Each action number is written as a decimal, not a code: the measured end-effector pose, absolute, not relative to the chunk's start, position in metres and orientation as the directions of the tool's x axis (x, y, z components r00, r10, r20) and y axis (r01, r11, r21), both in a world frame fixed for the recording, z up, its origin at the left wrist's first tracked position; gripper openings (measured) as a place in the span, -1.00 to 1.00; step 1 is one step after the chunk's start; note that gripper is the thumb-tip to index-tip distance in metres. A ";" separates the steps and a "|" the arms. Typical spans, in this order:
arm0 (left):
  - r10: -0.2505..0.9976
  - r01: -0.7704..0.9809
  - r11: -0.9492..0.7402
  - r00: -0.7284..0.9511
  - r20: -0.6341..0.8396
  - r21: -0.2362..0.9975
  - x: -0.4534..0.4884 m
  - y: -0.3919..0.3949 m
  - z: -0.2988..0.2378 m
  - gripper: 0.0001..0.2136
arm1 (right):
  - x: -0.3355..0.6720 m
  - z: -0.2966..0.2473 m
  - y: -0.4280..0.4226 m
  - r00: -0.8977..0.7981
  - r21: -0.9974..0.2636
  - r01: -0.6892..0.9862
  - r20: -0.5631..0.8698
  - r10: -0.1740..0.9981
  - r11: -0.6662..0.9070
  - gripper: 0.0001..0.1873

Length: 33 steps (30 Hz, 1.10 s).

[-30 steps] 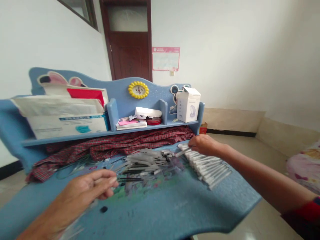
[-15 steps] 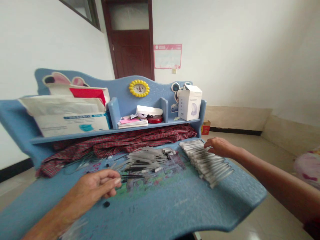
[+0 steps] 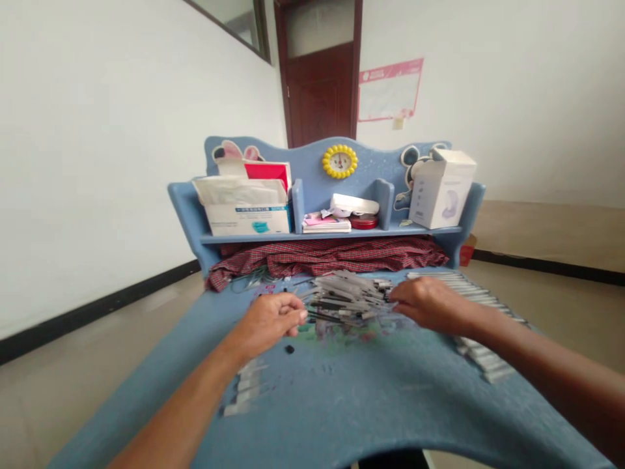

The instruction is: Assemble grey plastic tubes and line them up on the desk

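Observation:
A loose heap of thin grey and black pen-like sticks (image 3: 344,298) lies mid-desk on the blue desk (image 3: 351,404). My left hand (image 3: 271,319) rests at the heap's left edge, fingers pinched together on a dark stick end. At the heap's right edge my right hand (image 3: 430,303) lies palm down with the fingers curled on the sticks; what they hold is hidden. A neat row of grey sticks (image 3: 476,312) runs along the desk's right side, partly under my right forearm. Several more sticks (image 3: 244,391) lie by my left forearm.
A red checked cloth (image 3: 332,255) is bunched under the desk's shelf. The shelf carries a mask box (image 3: 249,218), papers, a red tin (image 3: 364,223) and a white carton (image 3: 442,192). A yellow clock (image 3: 339,161) is on the backboard. A dark door (image 3: 319,91) stands behind.
My right hand left the neat row and moved left to the heap's right edge. My left hand stayed pinched at the heap's left edge. The view swung left, so the desk now sits centred.

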State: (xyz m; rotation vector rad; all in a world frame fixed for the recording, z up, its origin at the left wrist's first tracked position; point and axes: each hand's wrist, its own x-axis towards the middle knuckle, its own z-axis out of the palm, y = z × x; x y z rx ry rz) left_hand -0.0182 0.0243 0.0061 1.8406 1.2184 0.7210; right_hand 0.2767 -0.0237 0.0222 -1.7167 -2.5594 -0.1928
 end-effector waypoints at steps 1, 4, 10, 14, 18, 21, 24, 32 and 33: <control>0.925 0.467 -0.222 0.378 0.034 0.856 -0.019 0.025 0.006 -0.75 | 0.259 0.022 -0.021 -0.404 0.082 0.914 0.073 0.912 0.398 -0.75; 0.925 0.467 -0.246 0.375 0.062 0.850 -0.021 0.026 0.006 -0.75 | 0.217 0.018 -0.009 -0.417 0.131 0.901 -0.008 0.909 0.414 -0.74; 0.932 0.511 -0.295 0.338 0.127 0.807 -0.028 0.030 0.006 -0.79 | 0.185 0.005 0.024 -0.326 0.174 0.934 0.046 0.944 0.313 -0.71; 0.929 0.522 -0.315 0.340 0.145 0.793 -0.030 0.031 0.004 -0.81 | 0.182 0.000 0.039 -0.250 0.186 0.954 0.072 0.965 0.233 -0.69; 0.926 0.537 -0.328 0.343 0.154 0.777 -0.030 0.029 0.005 -0.82 | 0.180 -0.006 0.048 -0.201 0.186 0.965 0.058 0.978 0.187 -0.68; 0.926 0.556 -0.339 0.339 0.166 0.759 -0.030 0.028 0.007 -0.83 | 0.179 -0.007 0.050 -0.176 0.179 0.970 0.046 0.983 0.165 -0.68; 0.914 0.600 -0.389 0.343 0.215 0.699 -0.030 0.027 0.007 -0.83 | 0.182 -0.001 0.047 -0.161 0.172 0.973 0.045 0.986 0.151 -0.67; 0.568 0.698 -0.711 0.498 0.656 0.085 -0.016 0.014 -0.001 -0.76 | 0.173 0.028 0.011 -0.356 0.176 0.924 0.061 0.933 0.341 -0.68; 0.533 0.683 -0.730 0.548 0.645 0.023 -0.013 0.011 0.000 -0.76 | 0.169 0.030 0.007 -0.406 0.183 0.903 0.068 0.911 0.389 -0.68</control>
